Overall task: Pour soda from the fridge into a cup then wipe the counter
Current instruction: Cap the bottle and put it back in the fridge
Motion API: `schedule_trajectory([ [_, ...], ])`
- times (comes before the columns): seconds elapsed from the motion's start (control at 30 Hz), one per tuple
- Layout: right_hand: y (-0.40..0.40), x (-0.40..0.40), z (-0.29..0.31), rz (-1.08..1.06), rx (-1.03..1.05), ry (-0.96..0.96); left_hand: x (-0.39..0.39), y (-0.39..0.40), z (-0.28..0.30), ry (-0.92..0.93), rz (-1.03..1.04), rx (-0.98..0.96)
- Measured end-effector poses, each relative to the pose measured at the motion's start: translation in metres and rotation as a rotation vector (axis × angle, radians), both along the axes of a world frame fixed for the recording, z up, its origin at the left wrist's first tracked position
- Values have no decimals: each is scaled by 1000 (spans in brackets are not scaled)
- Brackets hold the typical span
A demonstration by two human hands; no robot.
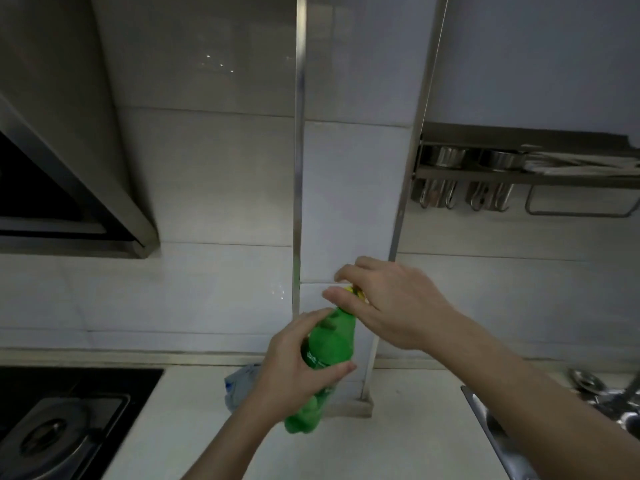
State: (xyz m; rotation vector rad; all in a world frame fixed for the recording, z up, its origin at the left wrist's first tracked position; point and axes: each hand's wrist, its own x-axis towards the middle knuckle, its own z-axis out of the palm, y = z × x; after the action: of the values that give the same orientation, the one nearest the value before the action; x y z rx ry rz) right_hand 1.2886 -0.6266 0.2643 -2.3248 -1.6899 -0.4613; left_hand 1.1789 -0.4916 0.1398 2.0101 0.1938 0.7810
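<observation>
Looking down at a kitchen counter [194,427], w/ tiled wall behind. Going left to right: gas stove [59,431] sitting at far left, hood [69,188] hanging above. Crumpled pale bag or cloth [239,386] lying on counter just behind the left wrist; cannot tell which. Left hand [294,368] wrapping curled fingers and thumb round the middle of a green soda bottle [330,344], holding it tilted, raised above the counter near the wall. Right hand [391,303] reaching over the top, fingertips pinching the yellow cap [356,292]. Sink [519,441] edging in at lower right, rack [526,168] w/ steel cups mounted on wall above.

Likely unscrewing the cap; pouring not yet begun, no cup in view. Doing it well probably meaning: bringing bottle upright, gripping body firmly w/o squeezing, turning cap slowly to let fizz escape, avoiding spray.
</observation>
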Motion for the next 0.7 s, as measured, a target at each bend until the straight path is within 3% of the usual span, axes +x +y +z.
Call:
schedule_trajectory([
  [0.1, -12, -4, 9, 126, -73, 130, -5, 11, 11, -10, -19, -73],
  [0.2, -1, -1, 12, 7, -92, -62, -8, 15, 16, 2, -26, -13],
  [0.3, 14, -2, 19, -80, -51, -119, -11, 15, 16, -1, -24, -56],
  [0.47, 18, -3, 38, 178, -85, 102, -24, 27, 34, 22, -166, -216],
  [0.63, 28, 3, 37, 142, 42, -24, -26, 20, 44, -5, -37, -118],
  [0.7, 28, 2, 43, 239, 19, -44, -29, 25, 52, 15, -91, -110],
])
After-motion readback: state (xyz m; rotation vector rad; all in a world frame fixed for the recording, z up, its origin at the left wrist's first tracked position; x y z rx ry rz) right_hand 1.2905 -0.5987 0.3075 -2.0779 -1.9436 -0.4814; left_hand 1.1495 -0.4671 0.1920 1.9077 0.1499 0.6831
